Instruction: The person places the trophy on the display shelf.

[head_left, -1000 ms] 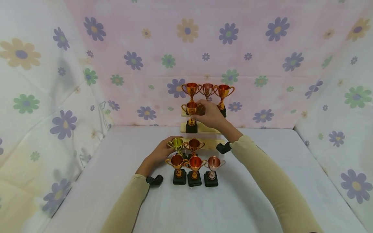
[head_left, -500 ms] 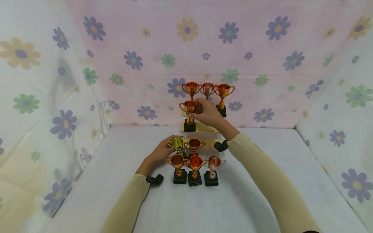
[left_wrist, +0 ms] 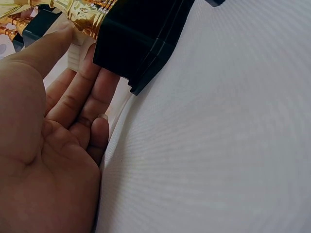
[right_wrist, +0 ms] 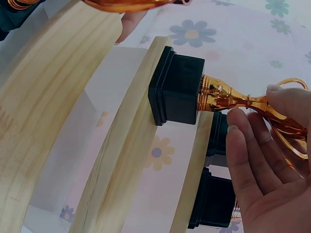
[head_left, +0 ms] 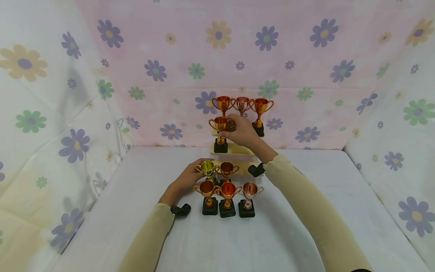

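Observation:
My right hand point(head_left: 241, 131) pinches a gold trophy point(head_left: 220, 130) between thumb and fingers, around the stem and cup. The trophy stands upright, its black base point(right_wrist: 180, 87) on the middle board at its left end. My left hand point(head_left: 188, 175) is at the left end of the lowest board; in the left wrist view the hand point(left_wrist: 63, 126) has the board's pale end point(left_wrist: 75, 56) between thumb and fingers. A yellow-gold trophy point(head_left: 207, 168) in front partly covers those fingertips. The stepped wooden shelf point(head_left: 244, 168) rises in three levels.
On the top level stand three trophies, orange-gold point(head_left: 222, 102), rose point(head_left: 242, 102) and gold point(head_left: 261, 107). In front of the shelf are a copper trophy point(head_left: 226, 170) and a front row of bronze point(head_left: 207, 189), orange-red point(head_left: 228, 190) and rose point(head_left: 249, 190) ones. A flowered cloth point(head_left: 183, 113) hangs behind.
My right hand has moved the gold trophy slightly left and back along the middle board, most of it in the first half second. My left hand has stayed put.

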{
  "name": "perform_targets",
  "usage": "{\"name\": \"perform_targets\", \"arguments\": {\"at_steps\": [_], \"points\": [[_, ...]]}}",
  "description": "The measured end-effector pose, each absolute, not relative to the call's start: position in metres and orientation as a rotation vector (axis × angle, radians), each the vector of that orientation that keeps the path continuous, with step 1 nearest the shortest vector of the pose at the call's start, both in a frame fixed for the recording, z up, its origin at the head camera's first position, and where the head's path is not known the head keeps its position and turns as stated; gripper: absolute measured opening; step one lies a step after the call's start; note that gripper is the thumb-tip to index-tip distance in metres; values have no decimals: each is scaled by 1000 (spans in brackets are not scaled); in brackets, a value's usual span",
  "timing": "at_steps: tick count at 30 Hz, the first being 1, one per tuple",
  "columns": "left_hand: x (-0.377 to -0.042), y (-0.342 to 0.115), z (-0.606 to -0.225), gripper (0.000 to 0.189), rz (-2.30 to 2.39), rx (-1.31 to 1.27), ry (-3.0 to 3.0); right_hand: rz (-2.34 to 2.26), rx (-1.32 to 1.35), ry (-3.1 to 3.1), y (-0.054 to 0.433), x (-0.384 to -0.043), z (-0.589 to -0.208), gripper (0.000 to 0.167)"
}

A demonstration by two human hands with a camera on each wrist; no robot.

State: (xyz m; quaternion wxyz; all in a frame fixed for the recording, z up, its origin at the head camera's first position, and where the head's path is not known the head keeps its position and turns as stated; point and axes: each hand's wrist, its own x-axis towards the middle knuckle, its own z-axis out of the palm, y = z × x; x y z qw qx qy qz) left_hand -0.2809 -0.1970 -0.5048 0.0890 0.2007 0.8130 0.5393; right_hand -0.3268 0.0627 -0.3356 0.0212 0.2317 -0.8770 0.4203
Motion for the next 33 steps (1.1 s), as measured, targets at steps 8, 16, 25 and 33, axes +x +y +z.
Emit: {"name": "perform_targets", "arguments": {"at_steps": [8,16,25,33], "points": [[-281,-196,-506,45,1620,603,2413,1337,713,-2708,62,-326,-336,56],[-281,-196,-507,46,1637,573,2392,1335,705,-2719,66,-321,-336,58],[-280,-195,-506,48,1650,573,2382,1431,694,-2664,80,-314,-338,63],[-278,-195,-505,48,1642,546,2395,1585,640,-2585,97,-304,-342,53]]}}
